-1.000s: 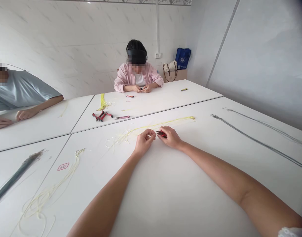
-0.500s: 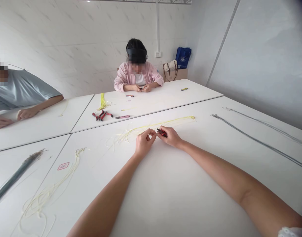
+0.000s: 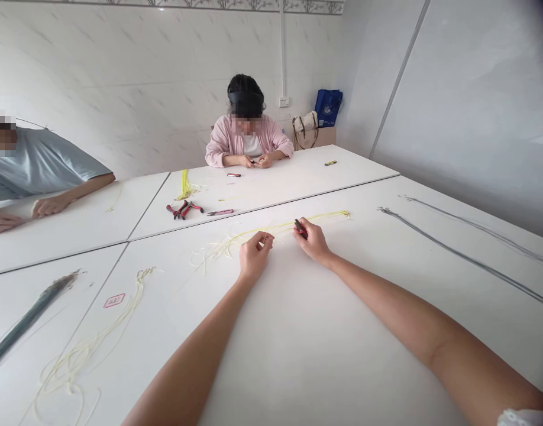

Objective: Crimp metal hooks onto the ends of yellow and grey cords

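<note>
Head view, frame centre: two hands rest on the white bench (image 3: 325,331) beside one bundle of yellow cords (image 3: 329,214). The left hand (image 3: 254,255) curls, fingertips pinched on what seems a single strand. The right hand (image 3: 313,239) is closed round one red-handled tool (image 3: 300,228), tip raised. Half a second ago the hands touched; now they sit apart.
</note>
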`<state>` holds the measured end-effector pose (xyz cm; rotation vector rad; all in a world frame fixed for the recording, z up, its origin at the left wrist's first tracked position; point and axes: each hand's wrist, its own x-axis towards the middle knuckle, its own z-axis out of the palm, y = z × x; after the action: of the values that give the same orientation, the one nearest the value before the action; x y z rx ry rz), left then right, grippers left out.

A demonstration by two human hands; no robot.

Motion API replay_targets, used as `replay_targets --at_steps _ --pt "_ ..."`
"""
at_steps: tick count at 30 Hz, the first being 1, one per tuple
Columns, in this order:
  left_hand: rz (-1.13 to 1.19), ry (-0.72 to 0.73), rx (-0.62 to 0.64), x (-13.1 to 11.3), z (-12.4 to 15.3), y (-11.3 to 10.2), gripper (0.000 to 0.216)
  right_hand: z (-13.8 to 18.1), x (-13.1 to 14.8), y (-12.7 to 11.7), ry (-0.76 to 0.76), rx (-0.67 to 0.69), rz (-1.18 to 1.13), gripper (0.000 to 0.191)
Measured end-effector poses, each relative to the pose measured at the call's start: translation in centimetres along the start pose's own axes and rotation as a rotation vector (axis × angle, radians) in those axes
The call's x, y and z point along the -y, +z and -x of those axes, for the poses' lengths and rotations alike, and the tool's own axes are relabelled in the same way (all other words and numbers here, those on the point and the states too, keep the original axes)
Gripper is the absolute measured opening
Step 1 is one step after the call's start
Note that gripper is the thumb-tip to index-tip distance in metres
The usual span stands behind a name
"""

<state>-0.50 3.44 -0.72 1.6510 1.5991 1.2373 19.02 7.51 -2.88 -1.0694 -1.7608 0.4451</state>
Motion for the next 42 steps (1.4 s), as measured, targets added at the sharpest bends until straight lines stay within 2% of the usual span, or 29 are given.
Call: replay_targets --at_steps 6,11,16,22,26,31,36,39,42 --pt "0.113 -0.083 -0.215 1.0 -0.7 -0.8 0.029 -1.2 -2.4 -1.5 0.12 -0.197 0.102 0.02" --pt "0.217 -0.101 -0.43 2.1 -2.0 -2.5 0.034 -2.3 -5.3 -4.5 0.224 -0.332 0.269 0.019" --pt "0.258 -0.141 -0.618 3.4 -3.3 -4.4 0.032 -2.5 -7.7 -8.0 0.319 -0.35 0.449 0.019" --pt "0.267 -0.22 -0.752 4.8 -4.2 -6.1 0.031 -2.4 -9.3 -10.6 0.465 -0.27 0.63 0.019" --pt "0.274 -0.237 -0.771 5.5 -4.6 -6.6 0.032 -2.5 -10.0 -11.6 0.57 -0.182 0.705 0.016" --pt "0.192 -0.202 -0.797 6.1 -4.7 -6.8 0.027 -2.7 -10.2 -11.7 0.604 -0.093 0.755 0.015" --pt "-0.028 -0.064 -0.815 5.8 -4.3 -6.7 0.027 -2.7 -10.2 -11.5 0.607 -0.074 0.775 0.017" --pt "-0.193 0.108 -0.719 5.0 -3.7 -6.1 0.028 -2.7 -10.3 -11.4 0.61 -0.087 0.78 0.017" --pt "-0.366 0.29 -0.515 4.0 -3.0 -5.1 0.027 -2.6 -10.3 -11.4 0.6 -0.106 0.782 0.018"
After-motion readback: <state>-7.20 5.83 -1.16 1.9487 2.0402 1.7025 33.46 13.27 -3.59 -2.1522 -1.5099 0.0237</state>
